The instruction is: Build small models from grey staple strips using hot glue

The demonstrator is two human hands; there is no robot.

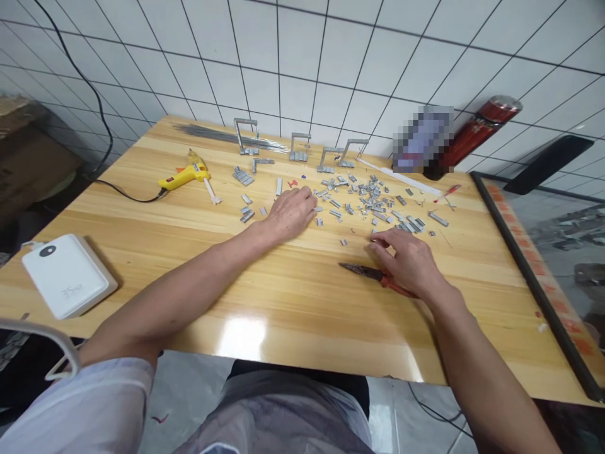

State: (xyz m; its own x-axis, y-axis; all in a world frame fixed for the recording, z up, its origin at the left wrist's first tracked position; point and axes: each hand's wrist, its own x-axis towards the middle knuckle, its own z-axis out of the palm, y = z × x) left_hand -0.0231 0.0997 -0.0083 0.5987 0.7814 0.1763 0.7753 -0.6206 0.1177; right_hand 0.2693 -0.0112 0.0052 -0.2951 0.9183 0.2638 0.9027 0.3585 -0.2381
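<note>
- White tiled wall [302,50] behind my wooden table [293,290]
- Near left, I read what looks like 35W on the white power bank [69,274]
- Small dull-grey blocks [375,207] lie scattered far, right of centre
- My left hand [293,212], half curled, meets their left edge; my right hand [410,255] is loosely bent over red-handled pliers [379,276]; I can't tell either's hold

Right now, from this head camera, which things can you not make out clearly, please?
All in the head view:
Whether the left hand holds a piece: its curled fingers hide this.
Part of the handles of the pliers: the right hand covers it.
The object left of the red flask: pixelation masks it.
The number of grey metal pieces: small, crowded together.
The rest of the brown box: cut off by the left edge.
</note>
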